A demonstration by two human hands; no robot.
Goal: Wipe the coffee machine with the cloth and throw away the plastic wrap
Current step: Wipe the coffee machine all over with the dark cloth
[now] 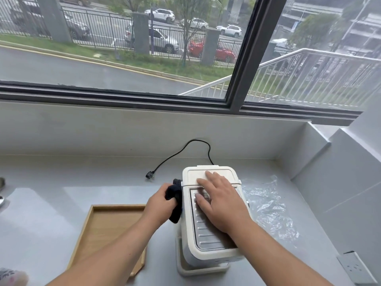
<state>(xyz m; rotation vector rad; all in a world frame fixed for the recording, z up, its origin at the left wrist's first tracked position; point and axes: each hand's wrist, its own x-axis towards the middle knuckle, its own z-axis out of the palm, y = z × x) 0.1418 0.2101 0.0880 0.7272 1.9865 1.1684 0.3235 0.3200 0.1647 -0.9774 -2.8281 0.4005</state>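
1. Right hand (220,205) lies flat, fingers spread, on the cream plastic coffee machine (206,256): brace there.
2. Left hand (159,205) grips the bunched black cloth (174,195) against the machine's left side; wipe with even strokes.
3. Crumpled clear plastic wrap (268,207) lies just right of the machine.

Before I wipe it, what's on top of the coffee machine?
Only the right hand, flat on the coffee machine, over its metal grille. Whatever lies under the palm is hidden.
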